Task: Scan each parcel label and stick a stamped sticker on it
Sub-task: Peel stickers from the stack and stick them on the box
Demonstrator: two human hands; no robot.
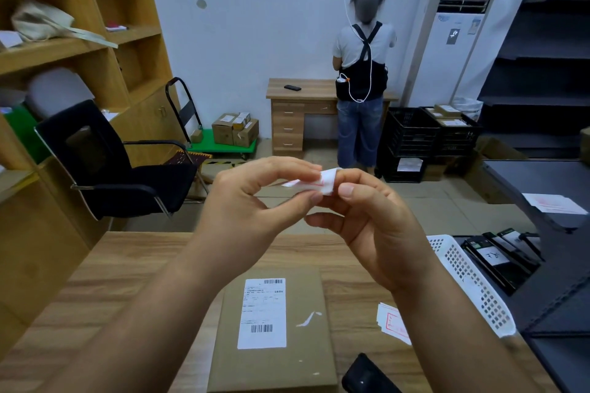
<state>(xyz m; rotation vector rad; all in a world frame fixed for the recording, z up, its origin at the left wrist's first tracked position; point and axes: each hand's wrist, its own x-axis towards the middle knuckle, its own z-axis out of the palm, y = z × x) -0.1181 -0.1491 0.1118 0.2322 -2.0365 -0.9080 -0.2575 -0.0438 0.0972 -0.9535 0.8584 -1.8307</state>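
Note:
A small white sticker (324,183) with a red stamp mark is held up in front of me, well above the table. My left hand (252,198) pinches its left side and my right hand (367,220) pinches its right side, bending it. Below them a flat brown parcel (300,360) lies on the wooden table (127,265), its white barcode label (263,313) facing up. More stamped stickers (391,322) lie on the table right of the parcel, partly hidden by my right forearm.
A black handheld device (364,375) lies at the table's near edge. A white perforated basket (472,284) with dark flat packages stands at the right. A black office chair (105,163) is beyond the table at the left. A person stands at a far desk (300,91).

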